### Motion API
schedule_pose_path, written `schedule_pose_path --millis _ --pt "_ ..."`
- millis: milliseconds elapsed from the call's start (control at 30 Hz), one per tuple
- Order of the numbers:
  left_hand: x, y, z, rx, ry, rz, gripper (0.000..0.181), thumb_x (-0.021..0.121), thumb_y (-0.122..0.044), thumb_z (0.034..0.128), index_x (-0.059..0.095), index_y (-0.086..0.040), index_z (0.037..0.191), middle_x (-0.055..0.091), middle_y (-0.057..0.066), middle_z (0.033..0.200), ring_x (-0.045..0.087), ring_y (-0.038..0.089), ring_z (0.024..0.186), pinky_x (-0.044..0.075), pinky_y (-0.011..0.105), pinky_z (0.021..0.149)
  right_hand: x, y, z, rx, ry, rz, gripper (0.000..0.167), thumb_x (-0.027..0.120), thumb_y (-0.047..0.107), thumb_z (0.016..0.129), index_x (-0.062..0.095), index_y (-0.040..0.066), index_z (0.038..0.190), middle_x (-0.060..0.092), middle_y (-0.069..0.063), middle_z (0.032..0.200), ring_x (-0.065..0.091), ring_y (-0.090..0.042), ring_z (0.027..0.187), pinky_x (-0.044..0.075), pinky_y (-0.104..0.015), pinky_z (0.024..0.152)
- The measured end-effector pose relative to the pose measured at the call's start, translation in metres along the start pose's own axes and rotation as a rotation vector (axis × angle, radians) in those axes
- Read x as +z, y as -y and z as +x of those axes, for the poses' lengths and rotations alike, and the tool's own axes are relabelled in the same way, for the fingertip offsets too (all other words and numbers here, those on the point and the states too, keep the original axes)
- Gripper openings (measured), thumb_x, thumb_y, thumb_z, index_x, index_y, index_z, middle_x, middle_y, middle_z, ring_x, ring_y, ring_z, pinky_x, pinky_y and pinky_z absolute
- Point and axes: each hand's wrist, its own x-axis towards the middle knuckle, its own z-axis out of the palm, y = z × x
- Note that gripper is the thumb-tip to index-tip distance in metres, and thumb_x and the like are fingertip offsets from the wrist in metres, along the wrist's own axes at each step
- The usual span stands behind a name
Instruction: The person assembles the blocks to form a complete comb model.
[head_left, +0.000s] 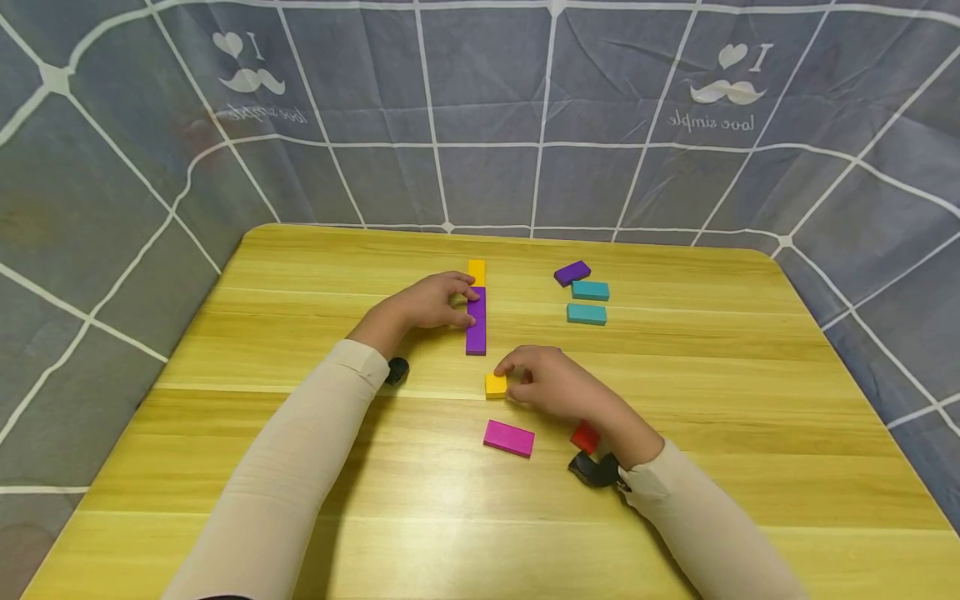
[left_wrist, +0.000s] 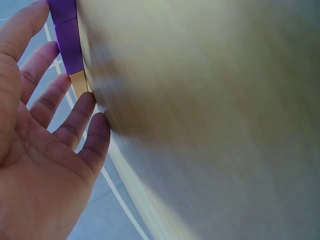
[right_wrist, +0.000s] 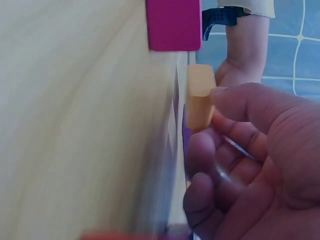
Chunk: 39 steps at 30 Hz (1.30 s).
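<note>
Counter (head_left: 712,350): From my far-off seat, I see it fill the middle and bottom of the head view, flat and wood-yellow.
Left hand (head_left: 429,300): Left of the upper middle. Fingers are loose and spread, tips touching the side of the block row (head_left: 481,329). I think they work like a little wall, to stop it sliding.
Right hand (head_left: 558,385): Near the middle. Thumb and fingers pinch the small yellow block (head_left: 496,385) by its right side. I guess that leaves its left side free and easy to see.
Block row: Upper middle, running up and down. The top yellow block (head_left: 477,268) comes first, then two purple blocks (head_left: 476,337), end touching end, in a neat line.
Pink block (head_left: 509,438): Below the middle, a bit turned, alone. I think it waits within easy reach.
Teal blocks (head_left: 587,314): Right of the upper middle, one above the other, with a gap.
Loose purple block (head_left: 572,272): Just above them, turned slantwise.
Red block (head_left: 585,437): Lower right of the middle, partly hidden by the arm.
Small yellow block: Below the row, a little right. Bright in the head view, paler orange in the right wrist view, with smooth sides and soft corners. I can't tell if it touches the counter.
</note>
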Motion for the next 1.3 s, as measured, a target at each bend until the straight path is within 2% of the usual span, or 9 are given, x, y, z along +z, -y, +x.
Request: schedule_pose_path --millis 267,600,1000,1300 --pt "0.000 0.001 0.001 0.018 0.000 0.005 0.047 0.073 -0.025 0.0899 0.063 -0.006 0.132 0.038 0.010 0.155 0.028 0.031 0.145 0.020 0.043 0.119 0.010 0.002 0.010 0.026 -0.021 -0.001 0.026 0.070 0.009 0.087 0.067 0.012 0.113 0.065 0.002 0.105 0.053 -0.017 0.076 0.048 -0.032 0.071" --pt "-0.001 0.002 -0.001 0.006 -0.003 0.004 0.048 0.074 -0.026 0.0898 0.063 -0.007 0.132 0.037 0.010 0.155 0.027 0.031 0.146 0.021 0.043 0.119 0.014 0.001 0.015 0.020 -0.040 -0.031 0.024 0.071 0.009 0.089 0.067 0.012 0.113 0.063 0.002 0.106 0.055 -0.018 0.091 0.048 -0.032 0.082" --pt "0.000 0.002 -0.003 0.007 -0.013 -0.025 0.046 0.075 -0.024 0.0891 0.064 -0.006 0.130 0.039 0.010 0.154 0.029 0.031 0.145 0.021 0.044 0.119 0.017 0.002 0.023 0.020 -0.059 0.025 0.022 0.069 0.009 0.090 0.067 0.013 0.112 0.061 0.002 0.097 0.054 -0.017 0.086 0.047 -0.032 0.077" --pt "0.002 0.002 -0.003 0.003 -0.013 -0.021 0.046 0.075 -0.024 0.0890 0.064 -0.007 0.130 0.039 0.009 0.154 0.029 0.030 0.145 0.021 0.044 0.119 0.021 0.003 0.029 0.011 -0.084 0.013 0.023 0.068 0.009 0.091 0.069 0.012 0.114 0.061 0.002 0.095 0.053 -0.016 0.081 0.047 -0.031 0.076"
